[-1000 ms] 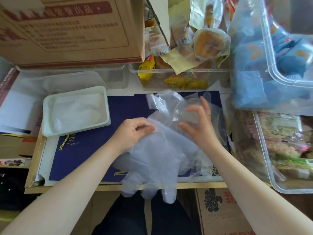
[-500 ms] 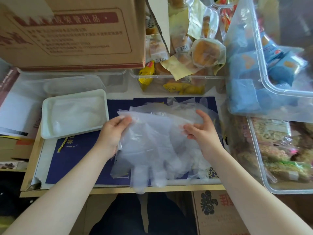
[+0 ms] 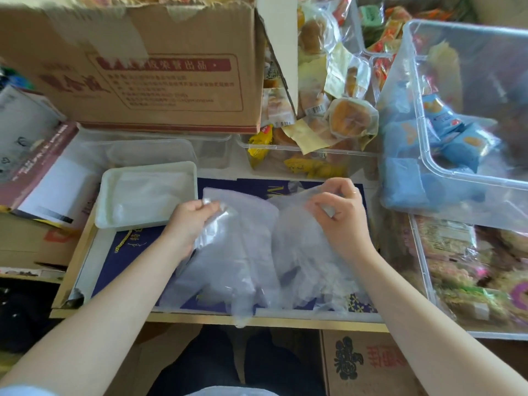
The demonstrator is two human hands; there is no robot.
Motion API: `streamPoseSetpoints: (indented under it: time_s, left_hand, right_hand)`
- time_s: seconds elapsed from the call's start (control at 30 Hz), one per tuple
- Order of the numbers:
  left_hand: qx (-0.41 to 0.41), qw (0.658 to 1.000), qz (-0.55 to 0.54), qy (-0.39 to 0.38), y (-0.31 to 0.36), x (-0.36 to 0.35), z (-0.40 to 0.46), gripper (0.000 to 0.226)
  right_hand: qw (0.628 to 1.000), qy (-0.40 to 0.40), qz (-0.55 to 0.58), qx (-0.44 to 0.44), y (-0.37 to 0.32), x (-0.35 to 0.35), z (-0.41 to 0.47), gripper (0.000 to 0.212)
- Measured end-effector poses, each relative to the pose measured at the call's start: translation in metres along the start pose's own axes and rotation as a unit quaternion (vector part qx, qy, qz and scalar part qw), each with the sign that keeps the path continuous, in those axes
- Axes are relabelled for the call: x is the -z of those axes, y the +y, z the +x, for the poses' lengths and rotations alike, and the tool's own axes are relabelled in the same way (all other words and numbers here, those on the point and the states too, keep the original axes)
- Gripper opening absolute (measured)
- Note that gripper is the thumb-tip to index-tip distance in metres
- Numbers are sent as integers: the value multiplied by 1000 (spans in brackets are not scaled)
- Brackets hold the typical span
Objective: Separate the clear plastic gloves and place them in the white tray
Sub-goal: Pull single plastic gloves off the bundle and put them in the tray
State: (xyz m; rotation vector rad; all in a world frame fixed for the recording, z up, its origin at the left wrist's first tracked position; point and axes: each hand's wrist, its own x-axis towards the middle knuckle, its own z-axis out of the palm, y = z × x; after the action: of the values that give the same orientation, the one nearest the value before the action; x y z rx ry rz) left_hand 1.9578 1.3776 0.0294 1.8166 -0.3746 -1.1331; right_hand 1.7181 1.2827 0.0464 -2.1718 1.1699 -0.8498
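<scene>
Gloves — clear plastic, in two bunches — are lying at centre frame over a dark blue sheet (image 3: 160, 238) on the worktop (image 3: 71, 281). Left hand (image 3: 191, 221) is pinching the upper edge of the left clear plastic glove (image 3: 237, 252), fingers curled round the film. Right hand (image 3: 340, 212) is gripping the top of the remaining glove bunch (image 3: 308, 261), fingers bent around crumpled plastic. Glove fingers are hanging past the lower worktop edge. White tray (image 3: 148, 170) is sitting just left of the left hand, at centre-left of the frame, holding pale film inside — count cannot be told. Cardboard box (image 3: 143, 67) is standing at upper left; clear bins of wrapped snacks (image 3: 463, 138) are occupying the right side.
</scene>
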Motion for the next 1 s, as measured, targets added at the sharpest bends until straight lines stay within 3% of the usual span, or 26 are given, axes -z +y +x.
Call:
streamPoseSetpoints:
  time_s: [0.13, 0.23, 0.3, 0.47, 0.57, 0.67, 0.83, 1.0]
  left_hand:
    - [-102, 977, 139, 125, 16, 6, 3, 20]
    - [-165, 949, 206, 174, 39, 4, -3, 20]
    - [-185, 945, 197, 184, 50, 1, -4, 19]
    - [-229, 954, 163, 100, 59, -17, -13, 29]
    - [-229, 967, 116, 10, 60, -25, -27, 23]
    - [-229, 967, 93, -55, 59, -29, -42, 20]
    - [-177, 980, 76, -53, 50, -34, -52, 21]
    - [-131, 987, 62, -75, 43, -41, -54, 21]
  right_hand:
    - [986, 39, -127, 96, -7, 18, 12, 19]
    - [979, -91, -122, 136, -22, 33, 22, 36]
    - [976, -135, -104, 139, -33, 37, 28, 39]
    - [975, -209, 16, 76, -63, 36, 38, 12]
    - [980, -197, 28, 9, -74, 30, 42, 33]
    - [987, -154, 0, -48, -76, 29, 47, 26]
    - [989, -122, -76, -41, -70, 32, 43, 19]
    - [994, -108, -26, -6, -71, 36, 30, 13]
